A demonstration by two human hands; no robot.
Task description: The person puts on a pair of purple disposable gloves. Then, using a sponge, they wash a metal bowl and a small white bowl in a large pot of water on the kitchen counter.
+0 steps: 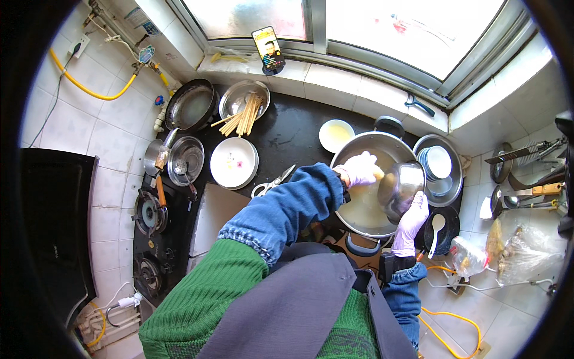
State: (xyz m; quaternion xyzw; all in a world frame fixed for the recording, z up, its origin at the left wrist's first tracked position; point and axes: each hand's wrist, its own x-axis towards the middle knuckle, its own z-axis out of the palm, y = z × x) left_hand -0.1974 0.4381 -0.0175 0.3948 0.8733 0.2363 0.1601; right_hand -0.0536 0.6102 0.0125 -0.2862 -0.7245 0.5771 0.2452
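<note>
A large two-handled metal pot [358, 223] stands before me with cloudy liquid in it. Over its right side, my right hand [411, 221], in a pale purple glove, grips a stainless steel bowl [402, 184] by the rim. The bowl is tipped on its side, its shiny outer surface facing me. My left hand [358, 169], gloved the same way, is above the pot's left part. Its fingers are closed on a small yellowish piece [379, 172], possibly a sponge, left of the bowl. Most of that piece is hidden.
A white bowl of yellowish liquid [337, 136] sits behind the pot; a basin [456, 197] with stacked small bowls stands right. Scissors [272, 181], white plates [233, 164], a steel bowl of chopsticks [229, 96] and a wok [190, 105] are left. A gas stove [168, 251] lies farther left.
</note>
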